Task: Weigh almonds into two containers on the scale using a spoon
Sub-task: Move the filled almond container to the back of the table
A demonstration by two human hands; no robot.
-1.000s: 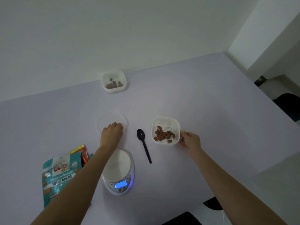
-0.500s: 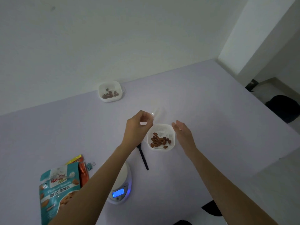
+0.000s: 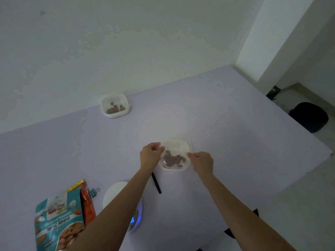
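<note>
The pale lilac desk (image 3: 235,133) carries everything. At its near-left corner lies a teal foil bag of roasted almonds (image 3: 59,225). By the near edge sits a round white digital scale (image 3: 116,194), its platform bare and partly hidden by the left forearm. A square white plastic container (image 3: 179,147) stands at mid-desk with brown almonds (image 3: 174,159) inside, and a matching container (image 3: 116,105) with almonds sits at the far edge. Over the mid-desk one is a clear plastic lid (image 3: 165,163), tilted, with the left hand (image 3: 150,154) pinching its left edge and the right hand (image 3: 202,161) pinching its right. A black plastic spoon (image 3: 156,183) lies nearer the near edge, only its handle showing. A small teal binder clip (image 3: 95,192) sits beside the bag. The step looks like lidding: square the corners first, lower the lid level, then press round the rim without shoving the container.
</note>
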